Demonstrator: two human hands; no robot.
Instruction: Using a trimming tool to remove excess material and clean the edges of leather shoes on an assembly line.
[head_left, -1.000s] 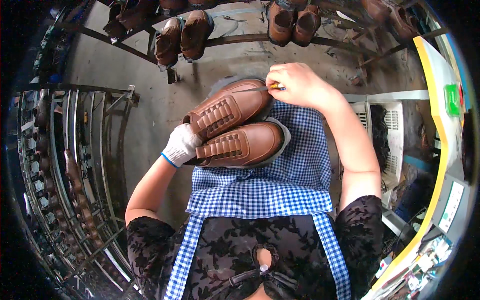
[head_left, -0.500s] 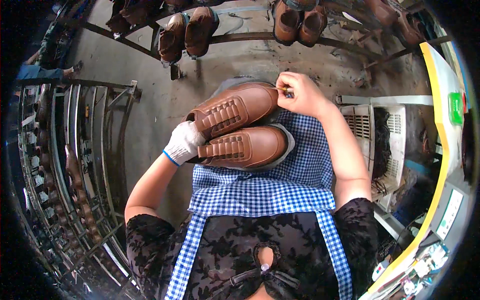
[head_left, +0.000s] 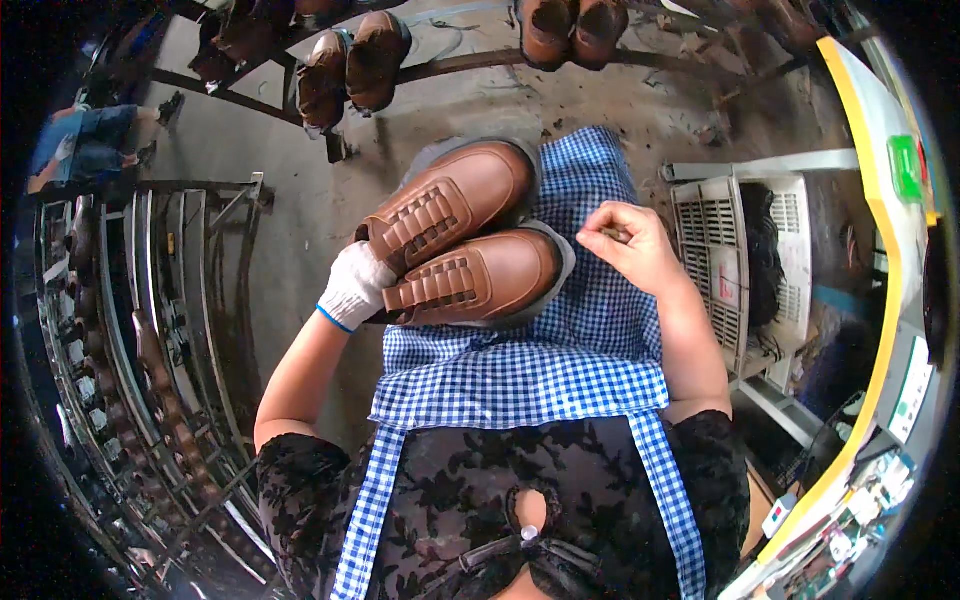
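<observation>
Two brown leather shoes rest side by side over my lap, toes pointing right: the farther shoe [head_left: 455, 190] and the nearer shoe [head_left: 480, 280]. Both have grey soles and a ribbed, laced-looking panel on the upper. My left hand [head_left: 357, 285], in a white knit glove with a blue cuff, grips the pair at the heel openings; most of its fingers are hidden by the shoes. Bare and closed in a pinch, my right hand [head_left: 635, 245] is over the blue checked apron [head_left: 585, 170], apart from the nearer shoe's toe. What its fingertips hold is too small to name.
A metal rack [head_left: 180, 300] carrying brown shoes stands on the left. Brown shoes [head_left: 378, 62] sit on a rack [head_left: 470, 62] ahead. To the right are a white plastic crate [head_left: 705, 270] with dark items and a yellow-edged table [head_left: 880, 230]. Another person's legs [head_left: 95, 135] show at far left.
My right hand has drawn back from the farther shoe's toe, down and to the right. My left hand still grips both shoes, which have tilted slightly.
</observation>
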